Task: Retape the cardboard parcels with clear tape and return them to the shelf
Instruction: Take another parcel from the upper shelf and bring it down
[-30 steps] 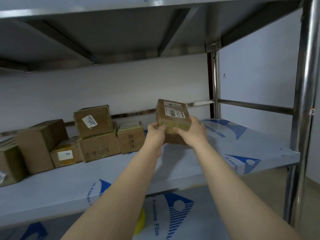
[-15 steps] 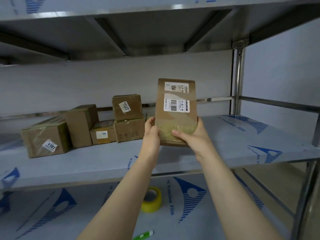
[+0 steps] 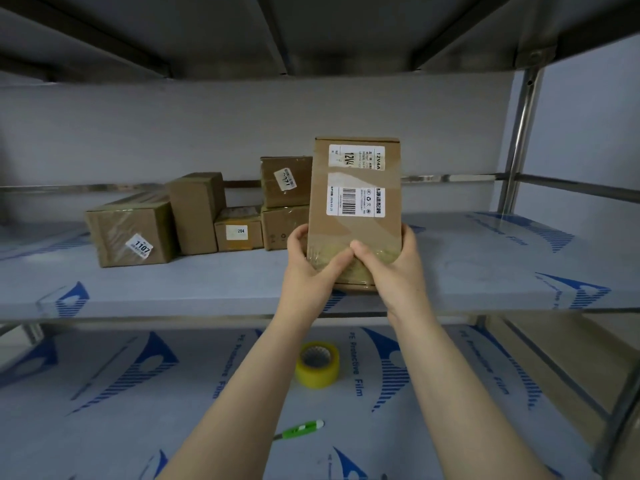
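A steel shelving rack (image 3: pixel 519 140) fills the view, and its boards are covered with a grey protective film that has blue print. On the middle shelf (image 3: pixel 173 285), at the left and near the back rail, five cardboard parcels stand close together: a wide one with the label 1107 (image 3: pixel 128 230), a tall one (image 3: pixel 195 213) just beside it, a small one with the label 204 (image 3: pixel 239 232), and two that are stacked, the upper parcel (image 3: pixel 285 181) on the lower parcel (image 3: pixel 282 226). The person holds one more parcel (image 3: pixel 356 202) upright in front of this shelf, to the right of the group, with two white labels facing the person and shiny clear tape around its lower end. I cannot tell if its bottom touches the shelf. The left hand (image 3: pixel 308 271) grips the lower left edge and the right hand (image 3: pixel 391 268) grips the lower right edge; both thumbs lie on the front face and meet near the middle. On the lower shelf (image 3: pixel 138 393), between the forearms, a roll of yellowish clear tape (image 3: pixel 317 364) lies flat. Nearer to the person lies a slim green and white tool (image 3: pixel 299 429).
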